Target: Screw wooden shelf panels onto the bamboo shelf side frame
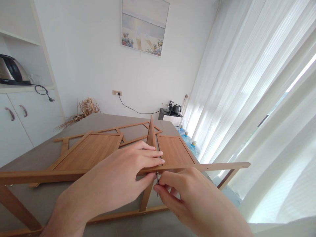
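Observation:
A long wooden rail [217, 166], part of a ladder-like frame, runs across in front of me. My left hand [128, 168] lies over it, fingers on the far side and thumb on the near side, pinching the rail beside an upright wooden panel [151, 133] seen edge-on. My right hand [185, 191] is closed, thumb and forefinger pinching a thin metal rod [157, 179]. The rod stands about upright, its top end close to the rail and my left thumb tip. Whether it is a screw or a hex key I cannot tell.
Flat wooden panels [92, 149] and a thin wooden frame [133, 125] lie on the brown-grey table [163, 125]. Beyond the table's right edge stand several water bottles [194, 148] by white curtains [222, 82]. A kettle [14, 70] sits on a shelf at left.

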A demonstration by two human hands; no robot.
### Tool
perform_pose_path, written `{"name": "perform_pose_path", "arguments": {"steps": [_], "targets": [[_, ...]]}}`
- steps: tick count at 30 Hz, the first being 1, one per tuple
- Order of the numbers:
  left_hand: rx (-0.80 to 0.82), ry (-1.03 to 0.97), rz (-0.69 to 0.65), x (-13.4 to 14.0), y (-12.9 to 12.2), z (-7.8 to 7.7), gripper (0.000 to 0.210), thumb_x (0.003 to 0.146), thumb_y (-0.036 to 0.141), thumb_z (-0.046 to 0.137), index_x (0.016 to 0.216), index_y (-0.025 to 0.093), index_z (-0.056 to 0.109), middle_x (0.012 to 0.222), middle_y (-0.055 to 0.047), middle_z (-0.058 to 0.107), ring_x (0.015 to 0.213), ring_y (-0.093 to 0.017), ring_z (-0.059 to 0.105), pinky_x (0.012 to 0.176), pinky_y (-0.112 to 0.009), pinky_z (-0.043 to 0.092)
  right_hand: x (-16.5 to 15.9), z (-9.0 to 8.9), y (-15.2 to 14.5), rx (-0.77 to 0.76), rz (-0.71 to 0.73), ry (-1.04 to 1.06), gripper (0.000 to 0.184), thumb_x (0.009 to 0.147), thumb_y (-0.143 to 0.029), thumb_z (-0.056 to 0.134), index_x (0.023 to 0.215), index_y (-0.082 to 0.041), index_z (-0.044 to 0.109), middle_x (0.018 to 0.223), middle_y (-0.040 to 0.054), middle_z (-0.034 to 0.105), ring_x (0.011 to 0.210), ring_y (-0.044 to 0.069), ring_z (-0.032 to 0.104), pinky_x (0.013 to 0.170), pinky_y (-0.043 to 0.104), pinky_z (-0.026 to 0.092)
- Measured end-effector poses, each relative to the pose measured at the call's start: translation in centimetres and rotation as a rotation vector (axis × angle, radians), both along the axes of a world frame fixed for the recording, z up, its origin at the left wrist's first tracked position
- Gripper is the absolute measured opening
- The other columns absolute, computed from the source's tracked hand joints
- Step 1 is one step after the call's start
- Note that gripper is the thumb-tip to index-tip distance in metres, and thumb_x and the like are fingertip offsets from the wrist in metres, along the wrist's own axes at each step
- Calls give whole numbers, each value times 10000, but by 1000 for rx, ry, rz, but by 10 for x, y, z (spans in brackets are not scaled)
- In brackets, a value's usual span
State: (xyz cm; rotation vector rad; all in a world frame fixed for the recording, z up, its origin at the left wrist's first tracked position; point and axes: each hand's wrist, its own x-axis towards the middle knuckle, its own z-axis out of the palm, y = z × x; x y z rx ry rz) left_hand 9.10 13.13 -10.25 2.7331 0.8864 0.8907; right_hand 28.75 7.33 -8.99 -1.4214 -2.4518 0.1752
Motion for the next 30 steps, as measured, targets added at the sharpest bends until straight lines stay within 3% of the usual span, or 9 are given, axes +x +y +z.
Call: {"name": "perform_pose_path", "arguments": {"steps": [8,14,21,30], "targets": [[5,10,7,0,-1,0,329,890,233,565,1173,344,692,1286,28,641,1194,-188,574,1001,-315,513,1,-2,0,20,-3,27,276,907,-160,520,638,-204,479,618,-55,579,530,78,468,534,218,300],[-10,-2,2,0,-1,2,332,885,238,572,1177,344,691,1274,26,650,1205,-194,567,1023,-328,501,-1,-2,-1,20,-16,24,255,890,-144,511,643,-203,493,632,-45,600,561,82,519,575,210,338],[-12,-22,-17,1,-2,3,300,885,250,584,1143,338,708,1245,22,668,1205,-195,571,1013,-321,506,0,-6,-3,38,-5,-30,250,866,-172,544,623,-208,495,540,-52,521,495,84,459,508,215,294],[-2,-19,-7,1,-2,2,332,892,239,572,1182,353,686,1260,35,659,1204,-189,571,1016,-322,505,2,3,-2,21,10,13,259,896,-131,525,651,-208,489,648,-51,586,548,78,490,546,201,325]]}}
